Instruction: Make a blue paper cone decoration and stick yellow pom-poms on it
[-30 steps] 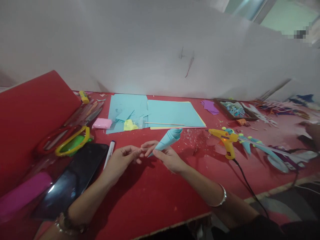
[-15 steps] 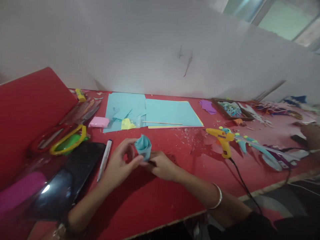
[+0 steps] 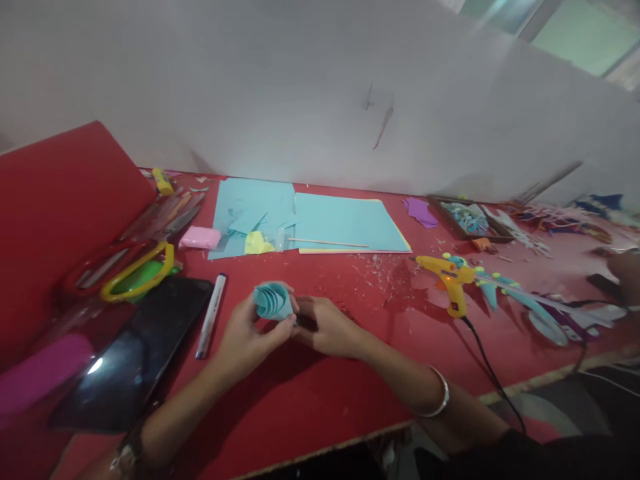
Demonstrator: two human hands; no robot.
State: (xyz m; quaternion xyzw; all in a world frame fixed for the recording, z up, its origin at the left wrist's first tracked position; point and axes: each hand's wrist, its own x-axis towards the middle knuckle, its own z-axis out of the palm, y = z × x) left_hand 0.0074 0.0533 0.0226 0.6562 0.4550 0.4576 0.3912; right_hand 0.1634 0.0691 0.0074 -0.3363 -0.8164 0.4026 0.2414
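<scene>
A rolled blue paper cone [image 3: 273, 301], coiled in several layers, is held over the red table in front of me. My left hand [image 3: 253, 333] is closed around its left side, thumb pressed against the front. Close on the right, my right hand [image 3: 327, 327] has its fingers bent together at the cone's lower end. Its fingertips are partly hidden, but they pinch the bottom of the same paper. A white marker [image 3: 211, 317] lies left of my left hand, beside a black phone [image 3: 140, 360].
Blue paper sheets [image 3: 350, 220] lie at the back with a thin stick [image 3: 327, 242] on them. A yellow glue gun [image 3: 450, 277] with a black cord rests at the right. Scissors [image 3: 135, 273] are at the left. Another person's hand [image 3: 627, 273] shows at the far right edge.
The paper cone has tilted and turned, so its coiled open end now faces up toward me and slightly left. Both hands stay on it, a little lower in view.
</scene>
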